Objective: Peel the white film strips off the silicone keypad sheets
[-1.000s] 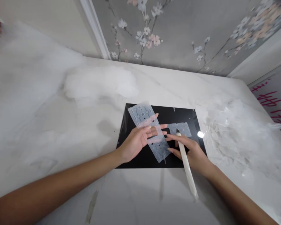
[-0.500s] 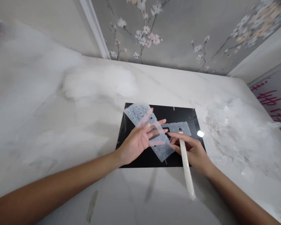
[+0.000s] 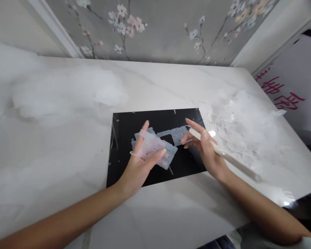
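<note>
Doubled over and drawn in from its long diagonal, the translucent silicone strip (image 3: 168,155) now lies bunched in the left hand (image 3: 140,162), held closed between thumb and fingers above the middle of the black sheet (image 3: 124,145). The right hand (image 3: 207,148) has swung its white stick (image 3: 238,164) round to point across the table, and its fingers curl loosely around the shaft while the tip stays clear of the strip.

The strip looks light, soft and floppy, so it will likely sag unless held at two points. Its solid outer margin seems the best place to take hold, since the punched holes may be weak spots. A second perforated piece (image 3: 175,135) lies flat on the sheet, just beside both hands.

Beyond, the marble-patterned tabletop (image 3: 171,214) carries a heap of crumpled clear film (image 3: 246,128) on the right. Blossom wallpaper (image 3: 155,31) rises behind, with pink characters (image 3: 277,86) on a panel at the far right.
</note>
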Available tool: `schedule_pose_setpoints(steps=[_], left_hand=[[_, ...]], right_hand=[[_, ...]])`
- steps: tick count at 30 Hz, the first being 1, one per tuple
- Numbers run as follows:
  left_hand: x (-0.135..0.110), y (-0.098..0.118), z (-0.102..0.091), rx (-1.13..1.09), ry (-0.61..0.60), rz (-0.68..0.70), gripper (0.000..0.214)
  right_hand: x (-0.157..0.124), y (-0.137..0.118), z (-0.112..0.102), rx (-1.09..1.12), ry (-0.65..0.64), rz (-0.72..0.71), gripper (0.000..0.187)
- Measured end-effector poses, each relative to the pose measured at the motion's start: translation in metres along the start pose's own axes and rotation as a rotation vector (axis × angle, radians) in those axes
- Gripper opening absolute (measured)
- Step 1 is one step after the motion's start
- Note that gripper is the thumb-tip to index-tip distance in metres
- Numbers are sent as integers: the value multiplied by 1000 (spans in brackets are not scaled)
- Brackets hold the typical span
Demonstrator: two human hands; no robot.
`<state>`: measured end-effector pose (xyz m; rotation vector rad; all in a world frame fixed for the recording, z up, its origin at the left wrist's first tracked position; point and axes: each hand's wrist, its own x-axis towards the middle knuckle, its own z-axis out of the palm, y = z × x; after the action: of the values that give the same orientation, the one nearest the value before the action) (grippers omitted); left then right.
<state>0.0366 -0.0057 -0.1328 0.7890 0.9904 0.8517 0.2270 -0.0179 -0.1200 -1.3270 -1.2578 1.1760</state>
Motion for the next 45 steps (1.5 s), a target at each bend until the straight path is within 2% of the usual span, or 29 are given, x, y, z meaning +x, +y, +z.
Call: schedule_pose_setpoints(steps=[2,8,14,19,27,31,37,45], left_hand=[[0,0,1,21,35,85,87],[-1,-1,1,56,109,200,98],[-1,0,3,64,135,197,98],[-1,-1,3,69,143,179,92],[-1,-3,0,56,137,157,92],[-1,-3,1,35,128,155,91],[-3,-3,4,80,117,198,94],[7,-15,-5,204,107,291,91]], right_hand=[[0,-2,-4,-50,41,37,43],[-8,-7,6,-45,-49,72,26],[-7,-2,12,107,-28,90,15],[-6,4,14,293,-117,104,18],[-8,6,17,328,-115,102,15],[-9,3,16,252,-103,85,14],[-13,4,18,3,-49,-70,7],[-10,17,24,-374,-80,-443,8]])
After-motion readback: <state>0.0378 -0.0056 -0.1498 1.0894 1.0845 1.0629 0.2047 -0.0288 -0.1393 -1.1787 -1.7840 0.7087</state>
